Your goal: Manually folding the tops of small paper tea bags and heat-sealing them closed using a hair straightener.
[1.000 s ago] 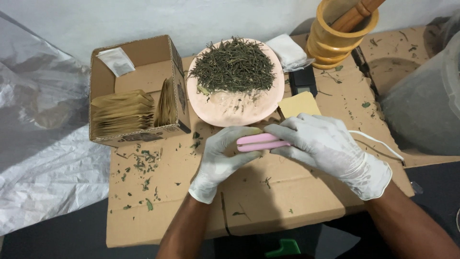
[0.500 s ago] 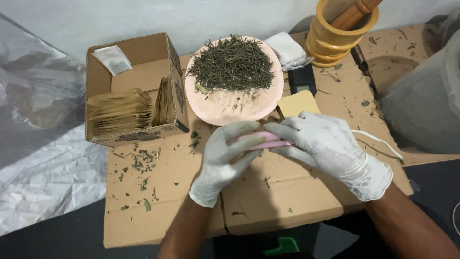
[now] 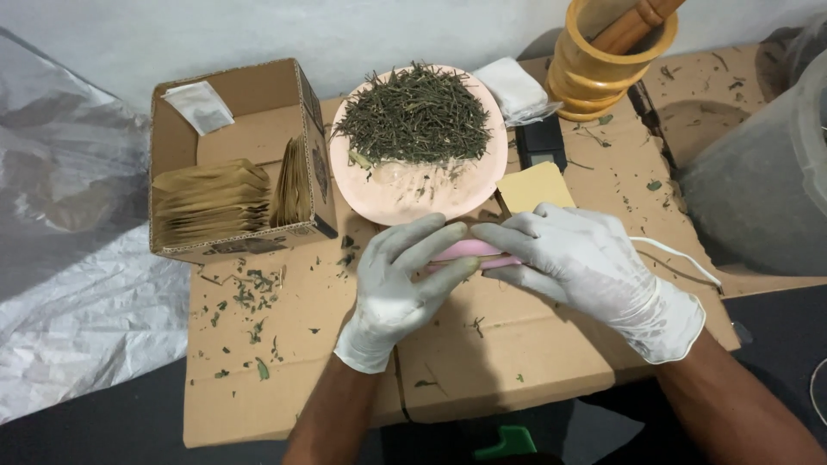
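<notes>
Both my hands wear white gloves and meet over a slim pink device (image 3: 472, 251) at the middle of a flattened cardboard sheet (image 3: 301, 362). My left hand (image 3: 401, 284) wraps its fingers over the device's left end. My right hand (image 3: 594, 267) presses on its right part, and a white cord (image 3: 680, 254) trails off to the right from under that hand. A small tan packet (image 3: 534, 186) lies just behind my right hand. A pink plate (image 3: 405, 194) heaped with dried green herbs (image 3: 418, 116) sits right behind the hands.
An open cardboard box (image 3: 237, 159) at the left holds stacks of tan packets and one white sachet. A wooden mortar with pestle (image 3: 607, 56) stands at the back right, with a white packet and a black device beside it. A translucent container (image 3: 767, 181) is at far right, crinkled plastic sheeting (image 3: 69, 284) at left.
My left hand has closed further over the pink device's left end, covering more of it. The right hand stays pressed on it.
</notes>
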